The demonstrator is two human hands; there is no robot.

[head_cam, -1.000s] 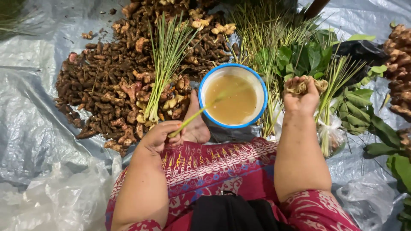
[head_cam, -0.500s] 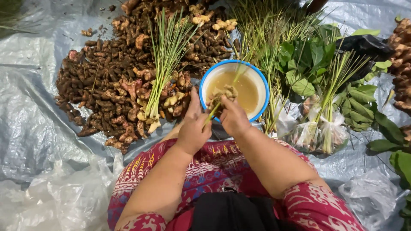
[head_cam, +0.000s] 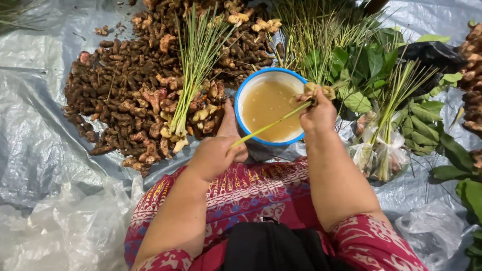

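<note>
My left hand point(head_cam: 213, 158) pinches the lower end of a thin yellow-green strip point(head_cam: 271, 125) just in front of a blue-rimmed bowl point(head_cam: 246, 90) of cloudy brownish water. The strip runs taut across the bowl up to my right hand point(head_cam: 317, 113). That hand grips a small bundle of pale rhizome pieces point(head_cam: 317, 90) over the bowl's right rim, with the strip's upper end at the bundle. My foot rests against the bowl between both hands.
A big heap of brown rhizomes point(head_cam: 125, 95) lies left on a grey tarp point(head_cam: 35, 125), lemongrass stalks point(head_cam: 193, 65) across it. Green leaves and tied herb bundles point(head_cam: 381, 115) sit right. Crumpled clear plastic point(head_cam: 65, 226) lies lower left.
Both hands met over the bowl half a second ago. Since then they have drawn apart: the left toward my lap, the right to the bowl's right rim, stretching the strip between them.
</note>
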